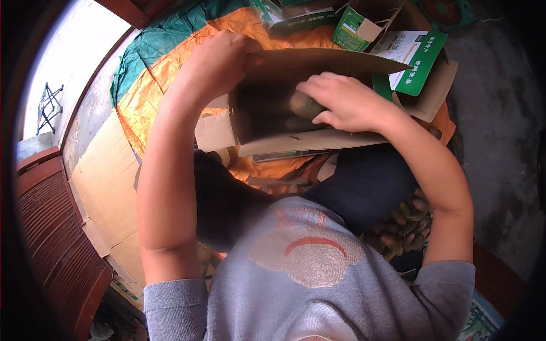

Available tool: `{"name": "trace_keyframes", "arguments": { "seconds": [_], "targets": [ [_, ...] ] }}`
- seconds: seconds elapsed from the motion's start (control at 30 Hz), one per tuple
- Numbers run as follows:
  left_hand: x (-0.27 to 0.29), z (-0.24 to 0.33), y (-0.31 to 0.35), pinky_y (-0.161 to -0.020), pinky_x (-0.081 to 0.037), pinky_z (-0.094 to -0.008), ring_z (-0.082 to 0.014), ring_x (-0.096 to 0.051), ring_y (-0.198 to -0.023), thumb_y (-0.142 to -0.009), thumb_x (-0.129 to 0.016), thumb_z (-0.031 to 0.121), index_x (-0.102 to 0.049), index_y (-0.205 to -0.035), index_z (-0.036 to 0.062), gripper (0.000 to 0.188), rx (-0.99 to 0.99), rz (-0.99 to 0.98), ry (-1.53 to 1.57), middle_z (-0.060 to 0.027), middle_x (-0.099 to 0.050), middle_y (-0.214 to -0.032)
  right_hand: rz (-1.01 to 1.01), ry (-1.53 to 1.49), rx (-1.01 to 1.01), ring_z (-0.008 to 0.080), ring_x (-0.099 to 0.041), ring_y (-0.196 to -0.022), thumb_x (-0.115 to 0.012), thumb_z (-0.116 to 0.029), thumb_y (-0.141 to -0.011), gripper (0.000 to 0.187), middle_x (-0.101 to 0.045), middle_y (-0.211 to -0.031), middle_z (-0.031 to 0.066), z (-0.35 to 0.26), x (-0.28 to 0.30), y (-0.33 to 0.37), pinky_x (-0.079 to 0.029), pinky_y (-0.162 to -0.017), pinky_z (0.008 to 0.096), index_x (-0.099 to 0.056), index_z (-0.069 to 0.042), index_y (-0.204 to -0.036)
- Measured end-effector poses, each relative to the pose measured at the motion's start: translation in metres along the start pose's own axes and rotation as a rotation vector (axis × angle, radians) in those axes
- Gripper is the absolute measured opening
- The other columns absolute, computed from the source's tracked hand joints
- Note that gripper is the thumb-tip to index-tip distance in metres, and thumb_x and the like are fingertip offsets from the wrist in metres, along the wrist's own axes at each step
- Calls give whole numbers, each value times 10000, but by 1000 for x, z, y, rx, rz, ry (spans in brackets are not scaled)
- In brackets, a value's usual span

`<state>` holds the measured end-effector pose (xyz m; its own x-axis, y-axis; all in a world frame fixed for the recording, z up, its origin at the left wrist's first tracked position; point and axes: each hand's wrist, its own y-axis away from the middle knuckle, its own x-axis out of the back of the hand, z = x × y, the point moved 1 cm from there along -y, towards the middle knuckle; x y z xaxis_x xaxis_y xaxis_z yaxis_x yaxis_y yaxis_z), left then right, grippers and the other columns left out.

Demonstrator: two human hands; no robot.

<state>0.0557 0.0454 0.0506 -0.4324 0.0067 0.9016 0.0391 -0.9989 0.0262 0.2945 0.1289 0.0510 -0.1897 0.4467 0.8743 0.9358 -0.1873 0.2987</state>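
Right fingers (318, 85) clamp kiwi (304, 105) | left hand (224, 54) grips carton (296, 96) | orange tarp (142, 102), concrete floor (500, 131)

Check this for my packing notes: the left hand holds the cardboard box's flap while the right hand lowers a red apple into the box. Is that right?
Not quite. The head view shows the right hand holding a brownish-green oval fruit, like a kiwifruit, not a red apple. The rest stands: the left hand grips the flap of the cardboard box, and the right hand is at the box's opening.

box interior (267, 116) dark, kiwi pile (406, 224) half hidden by arm
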Motion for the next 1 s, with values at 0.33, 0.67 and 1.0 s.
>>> {"name": "trace_keyframes", "arguments": {
  "seconds": [0.33, 0.67, 1.0],
  "targets": [
    [-10, -2, 7, -757, -515, -441, -392, -666, -825, -927, -682, 165, -735, -1052, 13, 204, -98, 19, 57, -205, -705, -860, 474, -186, -38, 322, -650, -1134, -666, -156, -910, 445, -674, -1226, 162, 6, 33, 50, -517, -978, 412, -579, -82, -1340],
    [6, -35, 4, -1090, -429, -343, -209, -582, -1289, -1088, -452, 322, -601, -1381, 48, 427, -33, 21, 167, -144, -629, -1374, 1174, -282, -907, 140, -690, -883, -668, -106, -946, 282, -742, -957, 93, 123, -106, 411, -536, -826, 283, -668, -53, -1223],
    [-3, -35, 28, -1177, -387, -442, -274, -525, -1356, -1098, -406, 344, -529, -1436, 26, 480, 258, 357, 387, -111, -528, -1485, 679, -821, -1850, 114, -669, -880, -674, -71, -917, 306, -742, -1012, 92, 27, -438, 604, -544, -795, 292, -666, -3, -1215]
  ]
}}
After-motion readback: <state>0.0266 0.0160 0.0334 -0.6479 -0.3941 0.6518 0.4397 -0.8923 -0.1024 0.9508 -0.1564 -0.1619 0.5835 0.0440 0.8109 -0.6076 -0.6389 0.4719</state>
